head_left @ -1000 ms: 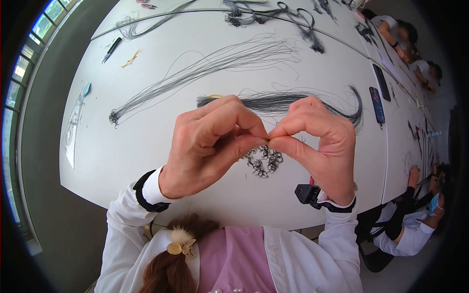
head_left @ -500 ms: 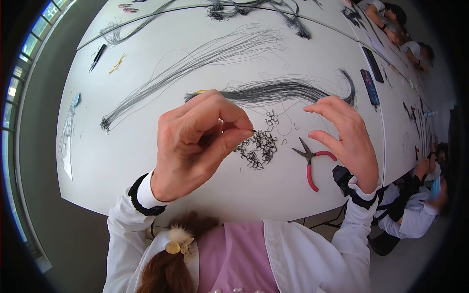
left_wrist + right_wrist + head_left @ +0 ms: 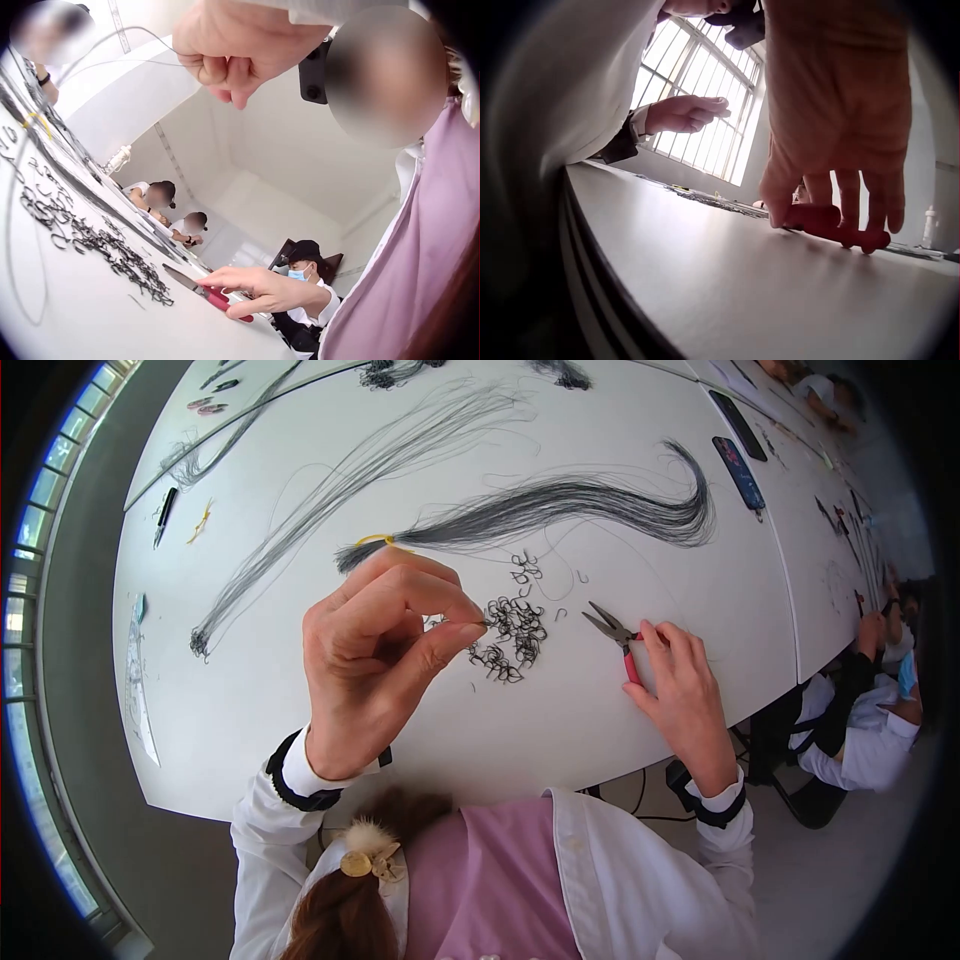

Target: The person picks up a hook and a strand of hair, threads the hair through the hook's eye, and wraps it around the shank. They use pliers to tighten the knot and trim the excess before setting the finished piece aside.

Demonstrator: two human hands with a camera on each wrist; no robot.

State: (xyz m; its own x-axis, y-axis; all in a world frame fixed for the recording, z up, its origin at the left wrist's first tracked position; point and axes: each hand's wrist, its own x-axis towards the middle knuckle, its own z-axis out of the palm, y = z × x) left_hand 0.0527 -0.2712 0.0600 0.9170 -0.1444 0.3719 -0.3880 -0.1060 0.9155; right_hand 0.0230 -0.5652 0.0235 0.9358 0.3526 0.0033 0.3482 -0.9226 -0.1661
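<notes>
Raised over the table, the left hand (image 3: 368, 645) pinches a thin line with a small dark tip between thumb and forefinger; strands trail from this hand (image 3: 232, 45) in the left wrist view. The right hand (image 3: 688, 695) is low at the table, thumb and fingers around the red handles of the pliers (image 3: 629, 660). In the right wrist view the red handles (image 3: 821, 225) lie between its thumb and fingers. The pliers' dark jaws are parted and point toward a pile of small black hooks (image 3: 515, 628), beside the left hand's fingertips.
A thick bundle of dark line (image 3: 570, 510), tied in yellow, lies behind the hooks; a thinner bundle (image 3: 330, 500) stretches diagonally at the left. Two phones (image 3: 738, 472), a black pen-like tool (image 3: 165, 517) and a clear ruler (image 3: 138, 690) are on the table. Other people sit at the right.
The right hand has parted from the left, moved down to the right and taken hold of the pliers' handles. The left hand keeps its pinch; the head view has shifted.
</notes>
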